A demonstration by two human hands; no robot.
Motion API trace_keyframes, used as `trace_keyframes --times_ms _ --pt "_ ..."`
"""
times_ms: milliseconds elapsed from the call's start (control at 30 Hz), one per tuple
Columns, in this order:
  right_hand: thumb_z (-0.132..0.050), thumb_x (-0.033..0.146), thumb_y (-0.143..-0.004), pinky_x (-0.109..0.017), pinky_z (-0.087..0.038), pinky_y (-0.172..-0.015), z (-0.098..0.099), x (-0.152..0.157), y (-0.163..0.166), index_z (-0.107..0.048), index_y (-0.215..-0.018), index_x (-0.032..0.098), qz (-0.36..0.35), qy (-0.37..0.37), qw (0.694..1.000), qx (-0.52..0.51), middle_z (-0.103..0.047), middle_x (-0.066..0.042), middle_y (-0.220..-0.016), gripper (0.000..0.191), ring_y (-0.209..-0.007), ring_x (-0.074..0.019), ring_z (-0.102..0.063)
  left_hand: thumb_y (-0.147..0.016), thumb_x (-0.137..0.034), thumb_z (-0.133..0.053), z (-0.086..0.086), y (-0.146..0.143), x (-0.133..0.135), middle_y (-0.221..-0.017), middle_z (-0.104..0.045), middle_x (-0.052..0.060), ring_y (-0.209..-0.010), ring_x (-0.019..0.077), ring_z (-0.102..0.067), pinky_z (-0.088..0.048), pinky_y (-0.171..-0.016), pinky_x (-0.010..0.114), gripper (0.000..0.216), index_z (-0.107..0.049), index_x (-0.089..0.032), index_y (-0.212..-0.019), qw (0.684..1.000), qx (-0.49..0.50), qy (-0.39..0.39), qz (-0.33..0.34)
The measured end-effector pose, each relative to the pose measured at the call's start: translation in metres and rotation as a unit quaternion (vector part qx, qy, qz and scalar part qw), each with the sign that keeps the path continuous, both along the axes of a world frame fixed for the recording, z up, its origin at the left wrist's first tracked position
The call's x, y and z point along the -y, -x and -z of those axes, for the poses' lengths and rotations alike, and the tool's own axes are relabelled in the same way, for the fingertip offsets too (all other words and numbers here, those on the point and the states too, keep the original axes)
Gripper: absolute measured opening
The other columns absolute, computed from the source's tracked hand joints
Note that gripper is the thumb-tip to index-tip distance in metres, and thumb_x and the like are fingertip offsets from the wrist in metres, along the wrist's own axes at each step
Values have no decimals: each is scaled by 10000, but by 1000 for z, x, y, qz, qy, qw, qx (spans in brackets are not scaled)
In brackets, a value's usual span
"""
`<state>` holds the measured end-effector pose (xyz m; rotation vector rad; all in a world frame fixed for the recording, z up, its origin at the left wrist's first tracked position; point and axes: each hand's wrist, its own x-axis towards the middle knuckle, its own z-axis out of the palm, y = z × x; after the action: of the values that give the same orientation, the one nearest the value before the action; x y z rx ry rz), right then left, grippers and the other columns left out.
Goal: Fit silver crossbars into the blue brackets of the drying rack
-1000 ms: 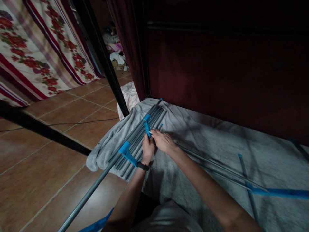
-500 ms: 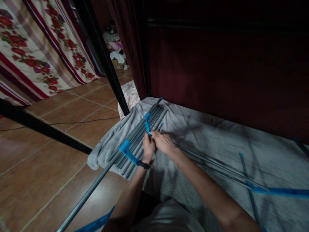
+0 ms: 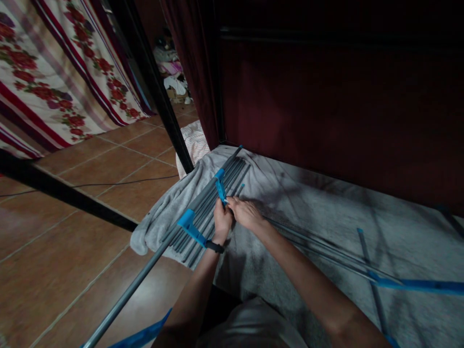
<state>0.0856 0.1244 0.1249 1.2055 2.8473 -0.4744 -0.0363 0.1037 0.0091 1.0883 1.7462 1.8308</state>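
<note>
My left hand (image 3: 222, 220) is closed around the lower end of a blue plastic bracket (image 3: 220, 187). That bracket sits on a long grey metal tube (image 3: 145, 268) running from lower left to upper right. Against the same end my right hand (image 3: 244, 212) pinches a small light-coloured piece, too small to name. A second blue bracket (image 3: 192, 228) is fitted lower on the tube, its arm reaching to the dark band on my left wrist. Several loose grey tubes (image 3: 197, 237) lie side by side beneath, on a grey blanket (image 3: 308, 193).
More thin tubes (image 3: 326, 249) stretch rightward to a blue bar (image 3: 420, 286). Another blue piece (image 3: 141, 333) shows at the bottom left. Black frame posts (image 3: 159, 92) stand at the left, over the tiled floor (image 3: 83, 251). A dark red panel (image 3: 308, 106) closes the back.
Hardly anything differs. Both hands stay at the bracket's end in nearly the same pose, and the whole view has shifted very slightly.
</note>
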Motion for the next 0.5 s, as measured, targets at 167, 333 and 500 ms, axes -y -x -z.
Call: trace_keyframes --times_ms 167,333,500 --pt "-240 317 -1137 -373 -573 -1007 4 -1 -1 -479 -1563 254 -2 6 1000 2 -700 -111 -1448 493 -1165 -222 -752 -822 -132 -651 2 0 0 -904 -682 27 -871 222 -643 -536 -889 358 181 -633 -244 -963 1000 -2 -2 -7" --pt "-239 316 -1137 -373 -569 -1019 8 -2 -1 -490 -1549 272 -1 7 1000 2 -693 -87 -1465 485 -1164 -215 -749 -823 -178 -683 3 1 1 -824 -640 7 -794 215 -611 -530 -833 348 150 -613 -261 -927 1000 2 -5 -12" --pt "-256 315 -1134 -368 -564 -1028 14 -5 0 -523 -1515 283 0 19 1000 15 -691 -75 -1468 467 -1185 -213 -739 -806 -217 -705 3 2 1 -819 -646 4 -782 208 -608 -538 -810 335 168 -620 -260 -944 1000 6 -6 -14"
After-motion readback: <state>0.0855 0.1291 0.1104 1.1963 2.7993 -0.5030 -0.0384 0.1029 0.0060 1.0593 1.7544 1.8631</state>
